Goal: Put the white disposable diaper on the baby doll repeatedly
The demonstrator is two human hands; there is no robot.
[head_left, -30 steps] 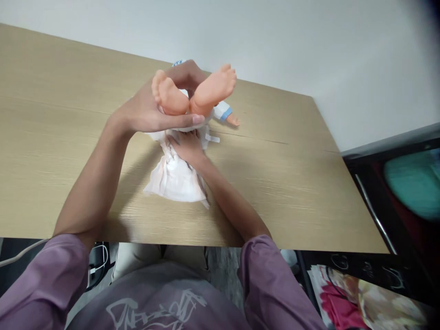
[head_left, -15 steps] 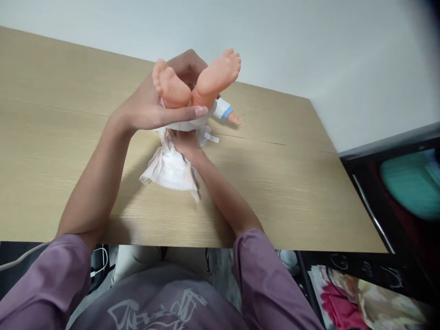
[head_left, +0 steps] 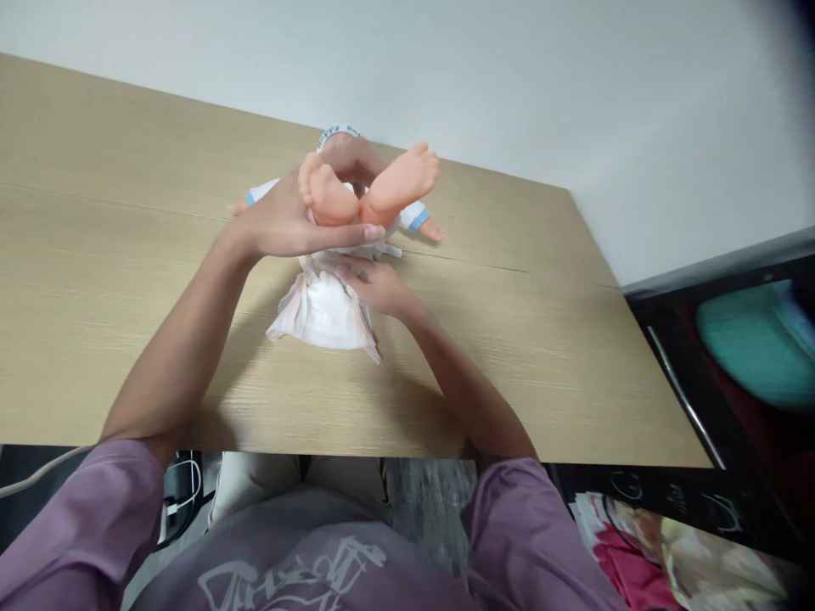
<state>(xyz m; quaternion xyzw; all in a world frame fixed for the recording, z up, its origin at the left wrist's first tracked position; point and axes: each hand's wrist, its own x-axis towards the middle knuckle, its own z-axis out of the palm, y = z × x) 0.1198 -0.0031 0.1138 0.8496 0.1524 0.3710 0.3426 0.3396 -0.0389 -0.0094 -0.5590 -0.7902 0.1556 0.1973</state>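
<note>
A baby doll (head_left: 407, 174) in white clothes with blue cuffs lies on its back on the wooden table (head_left: 573, 339), bare feet raised toward me. My left hand (head_left: 289, 225) is wrapped round the doll's ankles and holds both legs up. A white diaper (head_left: 324, 310) lies spread on the table under the doll's bottom, its near half fanned toward me. My right hand (head_left: 375, 284) rests on the diaper's right edge just below the doll, fingers stretched out along it.
The table runs along a white wall (head_left: 509, 76). To the right stands a dark piece of furniture (head_left: 732, 356) with a teal thing (head_left: 757, 339) on it. A cable (head_left: 38, 475) hangs below the table edge at the left.
The doll's legs have come down lower than half a second ago. My right hand has slid from under the doll to the diaper's right side, and the diaper now lies a bit flatter.
</note>
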